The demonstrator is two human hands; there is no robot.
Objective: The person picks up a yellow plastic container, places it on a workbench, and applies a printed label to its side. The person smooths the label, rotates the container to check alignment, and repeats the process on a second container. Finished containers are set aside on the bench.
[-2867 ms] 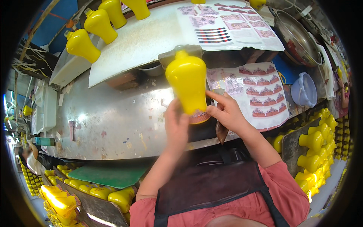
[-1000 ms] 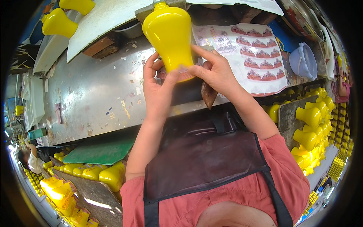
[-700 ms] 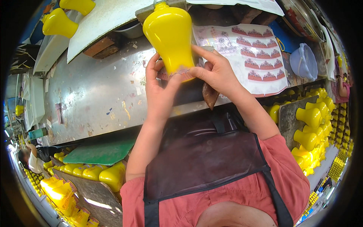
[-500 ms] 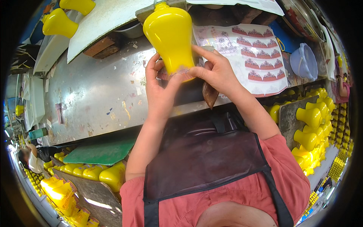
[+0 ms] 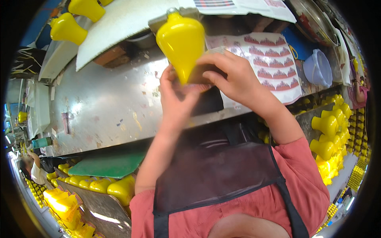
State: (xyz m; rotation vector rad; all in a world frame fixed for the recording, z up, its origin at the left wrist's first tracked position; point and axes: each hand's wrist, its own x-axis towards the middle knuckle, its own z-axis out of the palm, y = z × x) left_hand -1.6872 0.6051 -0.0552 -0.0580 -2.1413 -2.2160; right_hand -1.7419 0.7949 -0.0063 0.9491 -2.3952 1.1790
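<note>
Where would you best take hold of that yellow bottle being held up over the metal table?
Probably at its narrow lower end, from both sides, as the left hand and right hand do now. The yellow bottle is wide and rounded at the top and tapers downward, so a grip closes more easily around the slimmer part. What lies under the fingers is hidden.

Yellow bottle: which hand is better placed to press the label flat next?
Probably right. The right hand has its fingers over the label on the yellow bottle, near its base. The left hand grips the base from below, steadying it.
</note>
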